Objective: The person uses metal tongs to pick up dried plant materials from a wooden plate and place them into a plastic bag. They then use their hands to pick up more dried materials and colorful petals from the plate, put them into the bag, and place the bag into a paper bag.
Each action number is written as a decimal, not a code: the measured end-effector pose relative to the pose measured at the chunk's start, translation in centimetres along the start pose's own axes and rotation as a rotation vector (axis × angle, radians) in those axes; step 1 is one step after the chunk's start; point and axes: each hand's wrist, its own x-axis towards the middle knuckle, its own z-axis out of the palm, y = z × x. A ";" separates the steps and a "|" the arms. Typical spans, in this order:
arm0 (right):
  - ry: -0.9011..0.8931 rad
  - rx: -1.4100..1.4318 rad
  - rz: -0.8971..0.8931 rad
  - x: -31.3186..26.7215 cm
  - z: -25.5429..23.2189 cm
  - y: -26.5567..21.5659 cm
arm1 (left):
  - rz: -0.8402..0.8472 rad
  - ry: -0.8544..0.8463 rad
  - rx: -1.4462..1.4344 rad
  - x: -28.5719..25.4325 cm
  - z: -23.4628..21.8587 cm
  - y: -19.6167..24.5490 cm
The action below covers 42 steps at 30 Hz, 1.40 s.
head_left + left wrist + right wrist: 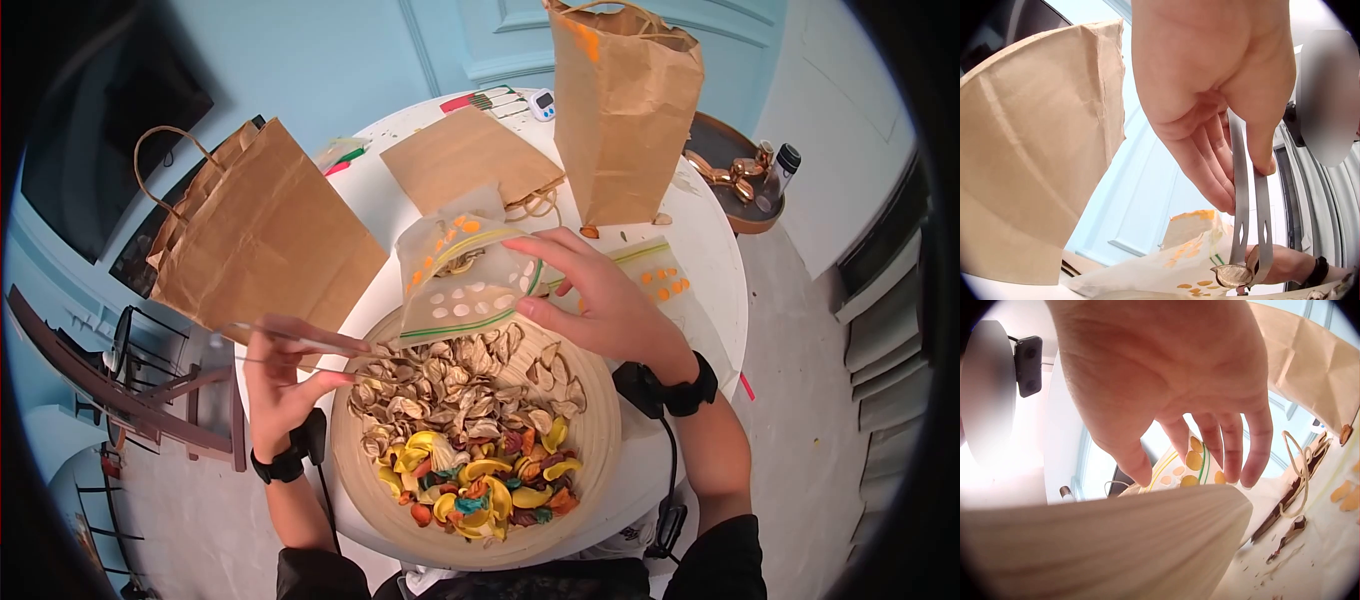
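Note:
Metal tongs (1242, 194) are held in my left hand (283, 378), pinched between thumb and fingers. Their tips close on a dried brown petal (1232, 275). Below them is a round wooden bowl (601, 430) with dried brown petals (450, 385) at the back and yellow, orange and teal potpourri (490, 490) at the front. My right hand (590, 295) grips the side of a clear zip bag (465, 300) with white and orange dots, fingers at its yellow edge and thumb at its green edge. The bag's mouth gapes, with some brown petals inside.
A brown paper bag (270, 235) leans at the left; another (630, 120) stands at the back right. A folded paper bag (470, 155) lies between them. Another dotted zip bag (655, 275) lies at the right. A small timer (542, 104) stands at the back.

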 end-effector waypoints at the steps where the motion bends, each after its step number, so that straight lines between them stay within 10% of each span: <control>1: -0.006 0.003 -0.004 0.0 0.1 0.0 | 0.036 0.022 -0.018 -0.1 -0.2 -0.1; 9: -0.101 -0.100 -0.060 -0.7 0.4 -0.7 | 0.280 0.217 -0.028 0.2 1.0 0.7; 30: -0.300 0.246 -0.037 2.3 -0.8 -1.6 | 0.335 -0.037 0.217 3.0 0.9 0.8; 34: -0.245 0.352 0.010 2.2 -0.5 -1.0 | 0.595 0.013 0.301 2.8 1.2 1.9; 42: -0.084 0.352 0.073 2.3 -0.5 -0.5 | 0.387 -0.140 -0.108 0.1 -2.0 2.5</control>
